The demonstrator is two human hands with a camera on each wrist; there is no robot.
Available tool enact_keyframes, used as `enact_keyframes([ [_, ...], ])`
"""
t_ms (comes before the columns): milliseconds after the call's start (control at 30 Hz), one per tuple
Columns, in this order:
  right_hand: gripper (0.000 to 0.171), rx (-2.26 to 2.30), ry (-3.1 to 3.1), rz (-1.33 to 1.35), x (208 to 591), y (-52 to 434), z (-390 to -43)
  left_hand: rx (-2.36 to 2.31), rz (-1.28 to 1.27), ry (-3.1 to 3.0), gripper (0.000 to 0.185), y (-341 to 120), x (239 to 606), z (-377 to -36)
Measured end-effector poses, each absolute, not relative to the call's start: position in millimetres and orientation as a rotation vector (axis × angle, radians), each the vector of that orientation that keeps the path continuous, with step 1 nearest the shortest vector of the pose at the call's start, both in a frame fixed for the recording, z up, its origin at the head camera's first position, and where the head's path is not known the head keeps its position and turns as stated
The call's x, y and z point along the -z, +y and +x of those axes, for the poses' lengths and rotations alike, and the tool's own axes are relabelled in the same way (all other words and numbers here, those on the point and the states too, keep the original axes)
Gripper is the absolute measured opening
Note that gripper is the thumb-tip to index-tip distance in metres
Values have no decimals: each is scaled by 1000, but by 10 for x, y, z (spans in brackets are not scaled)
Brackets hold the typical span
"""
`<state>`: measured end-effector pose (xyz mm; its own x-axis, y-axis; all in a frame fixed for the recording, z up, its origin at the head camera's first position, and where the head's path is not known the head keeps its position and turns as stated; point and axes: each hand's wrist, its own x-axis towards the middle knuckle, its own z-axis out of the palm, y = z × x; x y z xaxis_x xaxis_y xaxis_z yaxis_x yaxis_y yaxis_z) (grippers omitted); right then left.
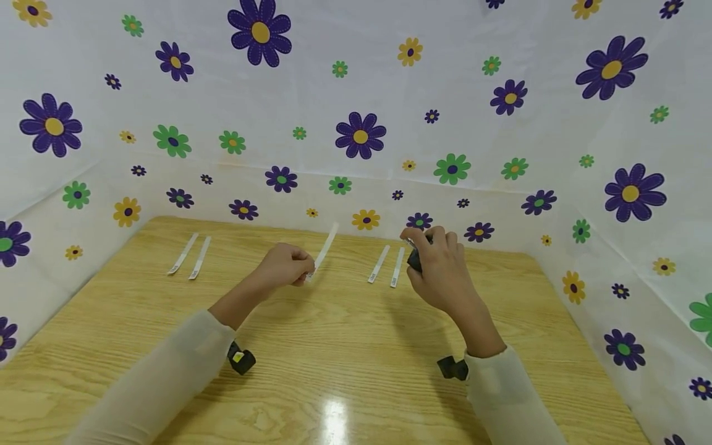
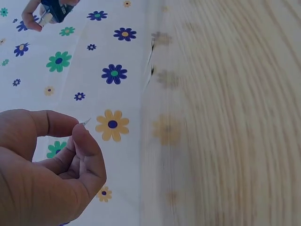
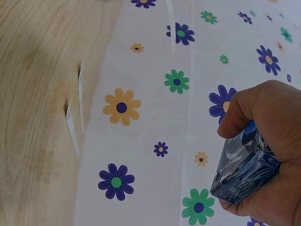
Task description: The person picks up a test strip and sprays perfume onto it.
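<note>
Raised over the table, my left hand [image 1: 285,264] pinches the lower end of a white paper strip [image 1: 327,245] between thumb and index finger. The strip slants up and away; in the left wrist view only a sliver of it shows at the fingertips. To the right, my right hand [image 1: 443,272] grips a dark blue glass spray bottle [image 3: 244,165], index finger bent over its top. The bottle is held up, apart from the strip. Two more paper strips [image 1: 379,264] lie on the table between the hands, close to the right one.
Another pair of white strips [image 1: 182,254] lies at the table's far left. The wooden table [image 1: 345,346] ends at a flower-patterned white cloth [image 1: 311,99], which rises at the back and both sides. Black devices [image 1: 241,360] show beside both sleeve cuffs.
</note>
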<state>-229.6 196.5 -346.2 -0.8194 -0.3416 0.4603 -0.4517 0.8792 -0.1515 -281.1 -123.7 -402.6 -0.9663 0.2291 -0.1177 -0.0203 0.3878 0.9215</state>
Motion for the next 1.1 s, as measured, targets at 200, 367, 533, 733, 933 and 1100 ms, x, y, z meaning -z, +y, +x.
enact_keyframes([
  [200,57,-355,-2623,582,3478,1971,-2304,-1624,233,2399,16,-1068,4011,-2755],
  [367,57,-349,-2620,578,3492,1984,-2313,-1648,283,2354,18,-933,3981,-2694],
  [533,57,-341,-2616,585,3492,1975,-2321,-1659,334,2322,20,-820,3969,-2620],
  [733,57,-345,-2625,584,3485,1959,-2325,-1666,388,2293,15,-675,3914,-2488],
  [933,56,-350,-2621,580,3476,1953,-2319,-1676,435,2270,13,-567,3859,-2384],
  [1100,56,-350,-2606,581,3481,1954,-2318,-1684,480,2244,13,-535,3851,-2343],
])
